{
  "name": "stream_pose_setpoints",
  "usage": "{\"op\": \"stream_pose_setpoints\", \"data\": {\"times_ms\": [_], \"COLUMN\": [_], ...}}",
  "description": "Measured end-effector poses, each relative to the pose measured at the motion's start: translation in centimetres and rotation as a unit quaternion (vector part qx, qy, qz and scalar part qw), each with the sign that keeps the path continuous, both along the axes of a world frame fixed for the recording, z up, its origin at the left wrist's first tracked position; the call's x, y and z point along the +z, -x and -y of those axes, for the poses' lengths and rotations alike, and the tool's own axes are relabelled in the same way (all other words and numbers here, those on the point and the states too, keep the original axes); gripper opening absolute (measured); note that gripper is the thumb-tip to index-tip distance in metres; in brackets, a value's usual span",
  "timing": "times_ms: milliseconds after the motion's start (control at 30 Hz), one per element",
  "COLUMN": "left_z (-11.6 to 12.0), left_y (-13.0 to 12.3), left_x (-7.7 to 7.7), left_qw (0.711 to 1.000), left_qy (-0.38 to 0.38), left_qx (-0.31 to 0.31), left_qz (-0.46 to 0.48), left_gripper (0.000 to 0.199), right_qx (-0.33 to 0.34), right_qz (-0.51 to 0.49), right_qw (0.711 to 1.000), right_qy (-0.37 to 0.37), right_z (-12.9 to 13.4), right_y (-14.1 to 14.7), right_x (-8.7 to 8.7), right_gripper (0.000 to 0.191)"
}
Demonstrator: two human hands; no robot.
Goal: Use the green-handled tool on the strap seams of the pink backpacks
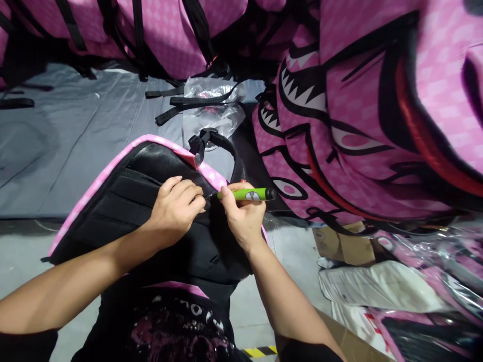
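Note:
A black backpack (121,201) with pink checkered edging lies tilted across the table's front edge, its dark padded side towards me. My right hand (243,213) grips a green pen-shaped tool (245,194) with a black end. The tool's thin tip points left at the black fabric, close to my left fingertips. My left hand (179,203) is closed, its fingers curled and pinching at the backpack's fabric; exactly what lies between the fingertips is hidden. A black strap (226,142) with a buckle loops up from the backpack's top edge, just beyond my right hand.
Pink shark-face backpacks (358,110) are piled on the right. More pink backpacks (162,35) line the back of the grey-covered table (75,120). Clear plastic bags (213,118) and loose black straps lie behind my work. Below right are a cardboard box (343,244) and white sacking (377,284).

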State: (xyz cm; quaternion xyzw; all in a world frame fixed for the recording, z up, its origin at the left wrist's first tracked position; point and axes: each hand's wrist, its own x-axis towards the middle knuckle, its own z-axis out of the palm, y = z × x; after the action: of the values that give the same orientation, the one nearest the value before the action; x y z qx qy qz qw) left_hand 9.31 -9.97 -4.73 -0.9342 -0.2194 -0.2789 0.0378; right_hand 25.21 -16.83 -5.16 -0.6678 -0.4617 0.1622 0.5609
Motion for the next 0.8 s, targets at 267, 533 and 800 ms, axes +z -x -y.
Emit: {"op": "stream_pose_setpoints", "data": {"times_ms": [267, 533, 800], "left_z": [0.01, 0.11, 0.19], "left_y": [-0.05, -0.01, 0.01], "left_x": [-0.19, -0.26, -0.32], "left_qw": [1.0, 1.0, 1.0], "left_qy": [0.0, 0.0, 0.008], "left_qx": [0.0, 0.006, 0.006], "left_qz": [0.005, -0.001, -0.001], "left_gripper": [0.006, 0.005, 0.005], "right_qx": [0.005, 0.014, 0.007], "right_qz": [-0.007, -0.003, -0.026], "right_qw": [1.0, 1.0, 0.999], "right_qy": [0.016, 0.019, 0.038], "right_z": [0.03, -0.22, -0.2], "right_y": [-0.11, -0.09, -0.48], "right_x": [-0.06, 0.39, -0.06], "right_gripper": [0.02, 0.021, 0.023]}}
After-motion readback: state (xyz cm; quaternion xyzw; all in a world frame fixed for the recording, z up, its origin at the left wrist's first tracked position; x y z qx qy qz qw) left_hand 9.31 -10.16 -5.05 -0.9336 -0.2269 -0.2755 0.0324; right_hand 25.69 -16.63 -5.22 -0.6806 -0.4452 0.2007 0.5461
